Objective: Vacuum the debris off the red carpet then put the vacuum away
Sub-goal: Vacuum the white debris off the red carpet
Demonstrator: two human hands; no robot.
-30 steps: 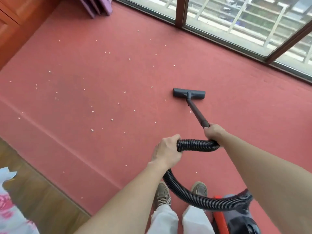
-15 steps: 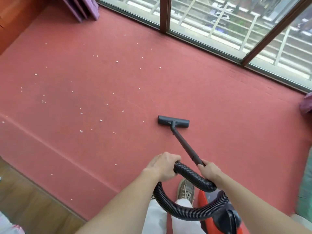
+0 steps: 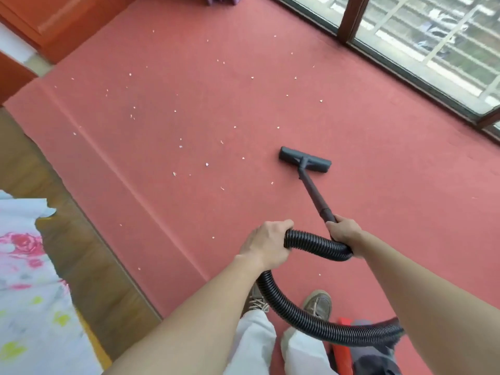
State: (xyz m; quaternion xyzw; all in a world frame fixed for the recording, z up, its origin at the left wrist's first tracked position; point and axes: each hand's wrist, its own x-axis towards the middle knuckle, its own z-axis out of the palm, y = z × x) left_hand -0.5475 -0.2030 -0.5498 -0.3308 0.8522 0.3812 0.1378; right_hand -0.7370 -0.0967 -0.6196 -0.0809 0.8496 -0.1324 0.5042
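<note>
The red carpet (image 3: 378,163) fills most of the view, and several small white bits of debris (image 3: 207,164) lie scattered over its left and middle. A dark floor nozzle (image 3: 305,159) sits flat on the carpet just right of the debris, on a black wand (image 3: 313,193). My right hand (image 3: 342,230) grips the wand's near end. My left hand (image 3: 266,246) grips the black ribbed hose (image 3: 311,243), which loops down to the red and grey vacuum body (image 3: 359,353) by my feet.
A window with a dark frame (image 3: 422,74) runs along the carpet's far right edge. Orange-brown cabinets (image 3: 54,25) stand at the far left. Wooden floor (image 3: 89,255) borders the carpet on the left, with a floral cloth (image 3: 29,280) beside it. My shoes (image 3: 318,304) stand on the carpet.
The view has swung left, bringing the cabinets and floral cloth into sight. Both hands keep their hold on wand and hose, and the nozzle stays on the carpet right of the debris.
</note>
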